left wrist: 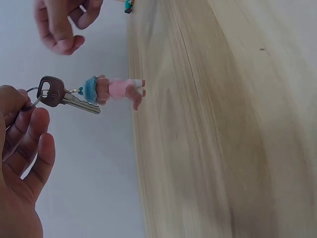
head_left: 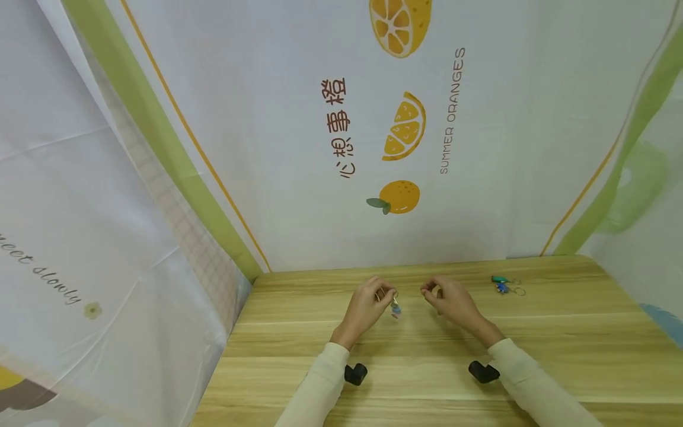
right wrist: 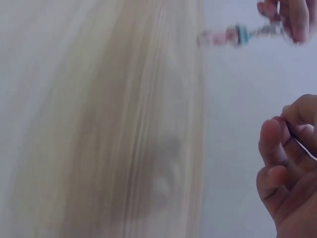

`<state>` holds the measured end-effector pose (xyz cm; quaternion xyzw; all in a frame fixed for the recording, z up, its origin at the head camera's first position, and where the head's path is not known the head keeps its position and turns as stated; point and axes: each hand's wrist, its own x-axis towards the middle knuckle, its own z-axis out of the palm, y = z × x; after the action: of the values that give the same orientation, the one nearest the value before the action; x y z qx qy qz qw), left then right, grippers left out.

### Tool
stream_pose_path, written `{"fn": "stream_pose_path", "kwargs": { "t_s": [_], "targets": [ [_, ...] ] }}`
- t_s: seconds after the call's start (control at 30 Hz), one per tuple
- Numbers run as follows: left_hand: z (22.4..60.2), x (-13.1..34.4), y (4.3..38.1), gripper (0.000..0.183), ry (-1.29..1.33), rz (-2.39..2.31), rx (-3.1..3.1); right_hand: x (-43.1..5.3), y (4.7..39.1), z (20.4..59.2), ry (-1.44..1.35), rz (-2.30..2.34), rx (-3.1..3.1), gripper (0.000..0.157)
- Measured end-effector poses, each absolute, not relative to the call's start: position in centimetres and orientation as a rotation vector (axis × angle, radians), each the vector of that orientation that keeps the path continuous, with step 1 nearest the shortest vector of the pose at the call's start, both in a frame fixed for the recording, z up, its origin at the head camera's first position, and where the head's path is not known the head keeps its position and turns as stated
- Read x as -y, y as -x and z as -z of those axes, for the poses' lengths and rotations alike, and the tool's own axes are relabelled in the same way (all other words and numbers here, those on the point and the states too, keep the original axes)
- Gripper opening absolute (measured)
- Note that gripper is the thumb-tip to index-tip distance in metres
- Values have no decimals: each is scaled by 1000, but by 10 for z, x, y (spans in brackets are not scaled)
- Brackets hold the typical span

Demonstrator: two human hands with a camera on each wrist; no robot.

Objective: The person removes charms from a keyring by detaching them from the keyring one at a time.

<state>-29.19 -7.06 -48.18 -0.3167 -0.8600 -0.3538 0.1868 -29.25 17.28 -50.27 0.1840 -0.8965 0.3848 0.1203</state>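
Over the table [head_left: 416,397] — left hand [head_left: 366,303] pinches a ring [left wrist: 33,105], key [left wrist: 58,95] and doll [left wrist: 117,89] hanging — right hand [head_left: 450,300] near, curled, thumb meeting forefinger

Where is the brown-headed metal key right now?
At left in the left wrist view, the key hangs from a metal ring in the left hand, beside a pink and teal figurine.

A brown-headed key [left wrist: 60,94] and a small doll [left wrist: 117,89] — teal hat, pink body, white legs — dangle from a metal ring [left wrist: 38,103], pinched by the left hand [head_left: 368,301] above the worktop [head_left: 416,385].
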Motion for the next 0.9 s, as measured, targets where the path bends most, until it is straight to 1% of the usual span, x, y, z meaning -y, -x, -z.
{"fn": "stream_pose_path", "kwargs": {
  "t_s": [0.27, 0.57, 0.9],
  "targets": [
    [480, 65, 292, 13, 916, 1023, 2419, -152, 281, 497, -728, -1203, 2568, 11],
    [479, 60, 290, 14, 922, 1006, 2433, -142, 271, 500, -742, -1147, 2556, 19],
    [480, 56, 290, 13, 926, 1017, 2426, -139, 271, 508, -718, -1161, 2556, 19]
  ]
}}
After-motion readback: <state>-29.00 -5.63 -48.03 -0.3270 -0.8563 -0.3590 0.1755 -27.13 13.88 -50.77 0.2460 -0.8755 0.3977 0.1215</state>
